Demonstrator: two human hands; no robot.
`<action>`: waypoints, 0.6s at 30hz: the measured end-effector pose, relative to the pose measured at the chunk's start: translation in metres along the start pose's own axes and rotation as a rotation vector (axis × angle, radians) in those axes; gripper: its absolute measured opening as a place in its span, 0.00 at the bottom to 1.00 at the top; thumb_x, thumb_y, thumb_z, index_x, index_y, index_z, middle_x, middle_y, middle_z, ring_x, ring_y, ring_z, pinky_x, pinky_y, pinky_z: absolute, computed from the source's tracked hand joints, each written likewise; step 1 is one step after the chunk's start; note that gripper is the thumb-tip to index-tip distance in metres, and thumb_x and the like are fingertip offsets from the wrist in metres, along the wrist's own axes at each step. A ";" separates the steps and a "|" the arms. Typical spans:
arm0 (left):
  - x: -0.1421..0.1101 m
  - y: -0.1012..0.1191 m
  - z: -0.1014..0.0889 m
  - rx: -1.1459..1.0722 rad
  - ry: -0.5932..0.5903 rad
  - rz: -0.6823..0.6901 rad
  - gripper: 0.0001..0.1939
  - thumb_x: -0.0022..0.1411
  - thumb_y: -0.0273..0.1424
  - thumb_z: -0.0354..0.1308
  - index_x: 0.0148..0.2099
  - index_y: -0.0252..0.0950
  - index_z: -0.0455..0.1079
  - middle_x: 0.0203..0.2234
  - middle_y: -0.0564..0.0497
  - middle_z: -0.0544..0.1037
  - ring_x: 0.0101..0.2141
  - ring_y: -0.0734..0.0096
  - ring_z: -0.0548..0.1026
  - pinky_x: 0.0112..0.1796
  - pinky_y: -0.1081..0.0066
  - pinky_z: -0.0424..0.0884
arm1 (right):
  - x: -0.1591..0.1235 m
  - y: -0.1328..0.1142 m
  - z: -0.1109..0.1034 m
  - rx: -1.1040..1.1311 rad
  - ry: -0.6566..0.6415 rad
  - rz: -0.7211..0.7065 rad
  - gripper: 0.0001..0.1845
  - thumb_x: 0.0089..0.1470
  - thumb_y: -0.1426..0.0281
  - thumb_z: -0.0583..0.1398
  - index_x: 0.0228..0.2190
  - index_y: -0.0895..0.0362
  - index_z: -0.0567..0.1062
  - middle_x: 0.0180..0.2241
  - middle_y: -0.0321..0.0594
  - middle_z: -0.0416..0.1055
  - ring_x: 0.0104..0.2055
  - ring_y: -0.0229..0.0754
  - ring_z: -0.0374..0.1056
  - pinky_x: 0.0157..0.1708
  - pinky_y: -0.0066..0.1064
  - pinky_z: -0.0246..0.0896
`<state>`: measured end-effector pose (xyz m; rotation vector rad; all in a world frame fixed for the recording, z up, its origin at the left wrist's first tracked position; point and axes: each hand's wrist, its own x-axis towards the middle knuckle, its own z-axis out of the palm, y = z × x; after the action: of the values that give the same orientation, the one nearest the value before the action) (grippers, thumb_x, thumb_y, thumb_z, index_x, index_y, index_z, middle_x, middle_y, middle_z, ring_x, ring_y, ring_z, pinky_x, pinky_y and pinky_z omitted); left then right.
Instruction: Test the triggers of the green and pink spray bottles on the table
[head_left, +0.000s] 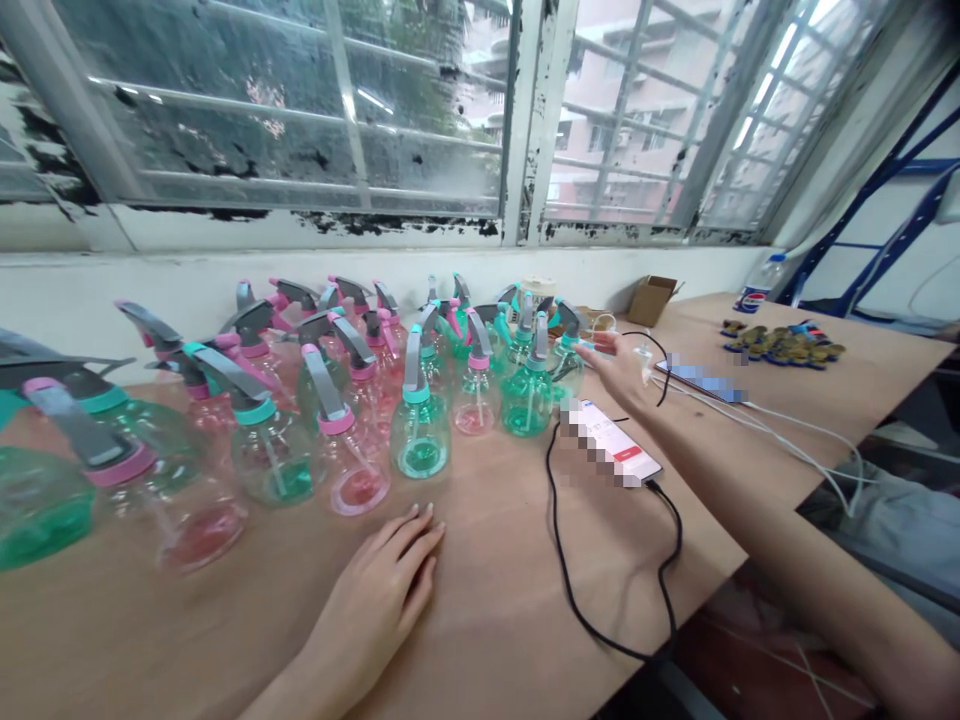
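My left hand [390, 575] lies flat on the brown tabletop [480, 600], palm down, fingers stretched out and holding nothing. In front of it stand a clear spray bottle with a teal collar [418, 420] and one with a pink collar [352, 465]. My right hand [611, 362] reaches out to the far side, its fingertips closed at the teal nozzle of a spray bottle [568, 365] at the right end of the group. Part of that grip is hard to make out. A green-tinted spray bottle [526, 395] stands just left of it.
Several more spray bottles [274, 455] crowd the left side. A phone [615, 445] with a black cable [559, 560] lies under my right forearm; another phone [701, 380] lies beyond. A cardboard box [651, 302], a Pepsi bottle [761, 285] and a pile of gold-and-blue items [784, 345] stand farther back.
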<state>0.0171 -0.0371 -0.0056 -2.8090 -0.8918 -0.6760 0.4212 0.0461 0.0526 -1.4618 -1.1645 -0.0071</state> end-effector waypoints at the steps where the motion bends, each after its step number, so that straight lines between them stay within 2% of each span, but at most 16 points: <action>1: 0.000 0.000 0.000 0.004 -0.004 0.001 0.17 0.67 0.29 0.47 0.53 0.37 0.71 0.50 0.46 0.77 0.50 0.58 0.75 0.47 0.59 0.75 | 0.007 0.003 0.006 -0.018 -0.021 0.004 0.34 0.41 0.49 0.66 0.44 0.59 0.72 0.48 0.55 0.71 0.51 0.57 0.67 0.50 0.50 0.62; 3: 0.000 0.000 0.000 0.020 -0.011 0.007 0.17 0.67 0.29 0.47 0.53 0.37 0.71 0.50 0.45 0.77 0.50 0.58 0.75 0.46 0.59 0.76 | 0.017 0.009 0.019 -0.043 -0.084 0.012 0.35 0.38 0.51 0.68 0.44 0.59 0.72 0.48 0.53 0.72 0.50 0.57 0.67 0.50 0.48 0.62; 6: 0.000 -0.001 0.000 0.043 -0.011 0.015 0.17 0.68 0.30 0.47 0.53 0.37 0.72 0.49 0.46 0.77 0.49 0.59 0.76 0.46 0.60 0.76 | 0.023 0.013 0.033 -0.064 -0.164 0.028 0.31 0.37 0.53 0.69 0.41 0.59 0.74 0.42 0.51 0.76 0.44 0.56 0.71 0.45 0.46 0.64; 10: 0.001 -0.004 -0.001 0.055 0.013 0.029 0.16 0.68 0.33 0.47 0.53 0.40 0.71 0.49 0.49 0.77 0.48 0.60 0.76 0.45 0.60 0.77 | 0.022 0.014 0.034 -0.072 -0.131 0.019 0.27 0.42 0.52 0.66 0.38 0.59 0.74 0.40 0.52 0.77 0.42 0.56 0.71 0.44 0.46 0.63; 14: -0.003 -0.014 0.005 0.042 0.018 0.029 0.17 0.68 0.37 0.48 0.55 0.42 0.70 0.51 0.50 0.76 0.49 0.59 0.76 0.46 0.60 0.76 | 0.023 0.003 0.012 -0.053 -0.015 -0.012 0.26 0.47 0.50 0.62 0.38 0.58 0.74 0.42 0.49 0.76 0.43 0.52 0.70 0.45 0.41 0.62; 18: -0.015 -0.032 0.021 0.039 -0.010 0.003 0.19 0.68 0.39 0.47 0.58 0.45 0.66 0.54 0.51 0.74 0.51 0.58 0.74 0.47 0.59 0.75 | 0.012 -0.019 -0.032 -0.037 0.037 -0.045 0.25 0.49 0.50 0.62 0.38 0.58 0.74 0.38 0.45 0.76 0.40 0.49 0.71 0.43 0.38 0.63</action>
<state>-0.0041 -0.0142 -0.0315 -2.7807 -0.8931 -0.6380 0.4344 0.0256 0.0840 -1.4612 -1.1722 -0.0870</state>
